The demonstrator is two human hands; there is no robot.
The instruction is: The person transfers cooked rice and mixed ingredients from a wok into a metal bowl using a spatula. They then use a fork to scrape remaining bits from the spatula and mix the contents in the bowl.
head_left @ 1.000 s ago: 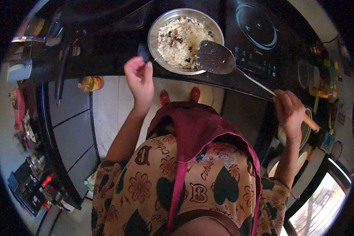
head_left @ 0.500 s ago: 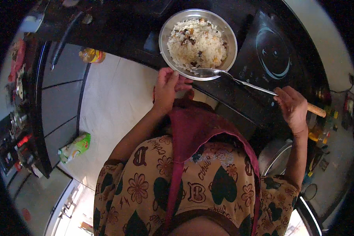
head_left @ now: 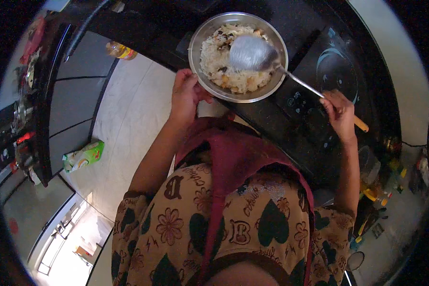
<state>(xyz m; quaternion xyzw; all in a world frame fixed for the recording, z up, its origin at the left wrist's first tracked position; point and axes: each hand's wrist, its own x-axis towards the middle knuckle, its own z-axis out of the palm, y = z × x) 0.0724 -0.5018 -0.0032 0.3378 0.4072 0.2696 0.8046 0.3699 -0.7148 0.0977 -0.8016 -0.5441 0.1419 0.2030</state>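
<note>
Already rice (head_left: 238,82) fills the bowl (head_left: 238,99) by the bench's (head_left: 150,29) edge; right hand (head_left: 339,112) grips the spatula (head_left: 252,53), not yet laid down; left hand (head_left: 185,95) at rim, grip unclear.

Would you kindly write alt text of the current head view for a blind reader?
A person's right hand holds a broad-bladed spatula over rice in a round metal bowl, with the left hand at the bowl's rim. A black cooktop lies to the right.
</note>
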